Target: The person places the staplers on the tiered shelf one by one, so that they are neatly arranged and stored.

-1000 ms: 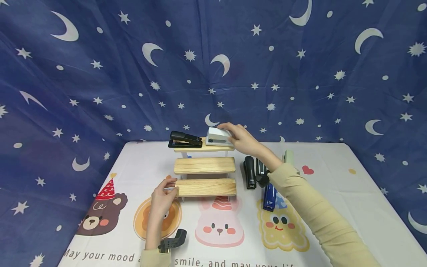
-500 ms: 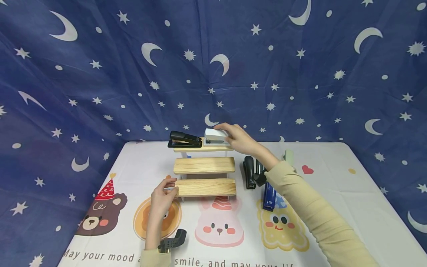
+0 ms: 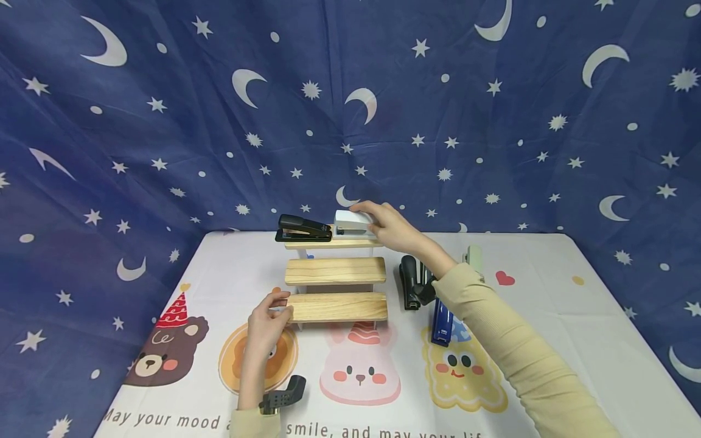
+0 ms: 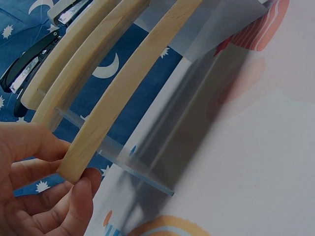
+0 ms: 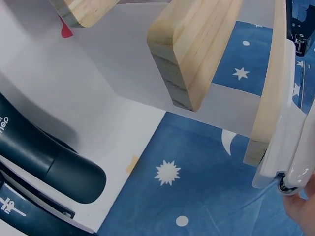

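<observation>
A three-tier wooden shelf (image 3: 336, 307) with clear side supports stands mid-table. My left hand (image 3: 267, 322) pinches the left end of its lowest board (image 4: 118, 98), thumb on one side and fingers on the other. On the top board, at the right, lies a white stapler (image 3: 350, 224). My right hand (image 3: 395, 230) grips this stapler from above at its right end; only a bit of the hand (image 5: 301, 209) shows in the right wrist view. A black stapler (image 3: 303, 229) sits to its left on the same board, its left end jutting past the edge.
Right of the shelf, a black stapler (image 3: 409, 283), a blue stapler (image 3: 442, 323) and a pale green stapler (image 3: 474, 258) lie on the white printed tablecloth (image 3: 569, 340). My right forearm and wrist camera partly cover this group. A blue starry curtain (image 3: 416, 121) hangs behind.
My right hand has slid the white stapler a little left along the top board, closer to the black one. The left hand keeps its place on the lowest board.
</observation>
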### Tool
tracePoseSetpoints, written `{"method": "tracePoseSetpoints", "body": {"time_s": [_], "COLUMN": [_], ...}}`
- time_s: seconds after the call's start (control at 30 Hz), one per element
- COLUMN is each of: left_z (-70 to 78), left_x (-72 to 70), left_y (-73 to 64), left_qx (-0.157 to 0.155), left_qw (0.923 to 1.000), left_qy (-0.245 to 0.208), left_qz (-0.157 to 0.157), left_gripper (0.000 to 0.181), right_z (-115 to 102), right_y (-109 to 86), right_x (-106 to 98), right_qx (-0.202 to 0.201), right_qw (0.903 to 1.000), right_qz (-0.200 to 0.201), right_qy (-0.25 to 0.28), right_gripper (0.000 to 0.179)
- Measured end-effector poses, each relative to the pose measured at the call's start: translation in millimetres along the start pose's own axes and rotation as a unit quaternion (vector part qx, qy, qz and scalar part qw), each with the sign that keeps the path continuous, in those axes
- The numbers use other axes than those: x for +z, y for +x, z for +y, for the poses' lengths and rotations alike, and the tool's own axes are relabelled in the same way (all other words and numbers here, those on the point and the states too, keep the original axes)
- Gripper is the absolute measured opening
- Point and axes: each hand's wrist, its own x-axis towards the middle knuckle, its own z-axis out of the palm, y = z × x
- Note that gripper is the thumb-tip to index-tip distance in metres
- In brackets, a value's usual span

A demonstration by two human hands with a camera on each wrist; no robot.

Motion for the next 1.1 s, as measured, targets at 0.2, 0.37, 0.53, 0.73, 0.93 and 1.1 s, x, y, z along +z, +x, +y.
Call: {"method": "tracePoseSetpoints", "body": {"time_s": [0.2,0.37,0.53,0.73,0.93,1.1], "left_z": [-0.2,0.4,0.8,0.4,0.7,0.2], "left_x": [-0.6,-0.1,-0.2,0.1,0.4,0.4], "left_y": [0.8,2.0,1.9,1.2,-0.1,-0.1], "left_qx": [0.002,0.003,0.002,0.000,-0.002,-0.002], "left_qw": [1.0000,1.0000,1.0000,1.0000,1.0000,1.0000], "left_qy": [-0.007,-0.008,-0.004,-0.005,-0.005,-0.007], "left_qz": [-0.007,-0.005,-0.003,-0.005,-0.005,-0.004], "left_gripper": [0.037,0.037,0.037,0.036,0.036,0.036], "right_z": [0,-1,0,5,12,19], "right_y": [0.3,-2.6,-5.3,-10.9,-21.1,-31.4], "right_x": [-1,-2,-3,-5,-10,-13], "right_qx": [-0.003,0.016,0.032,0.040,0.045,0.045], "right_qw": [1.0000,0.9998,0.9987,0.9982,0.9977,0.9970], "right_qz": [-0.002,0.009,0.020,0.039,0.049,0.060], "right_qy": [0.004,0.012,0.034,0.024,0.018,0.019], "right_gripper": [0.050,0.048,0.046,0.045,0.046,0.045]}}
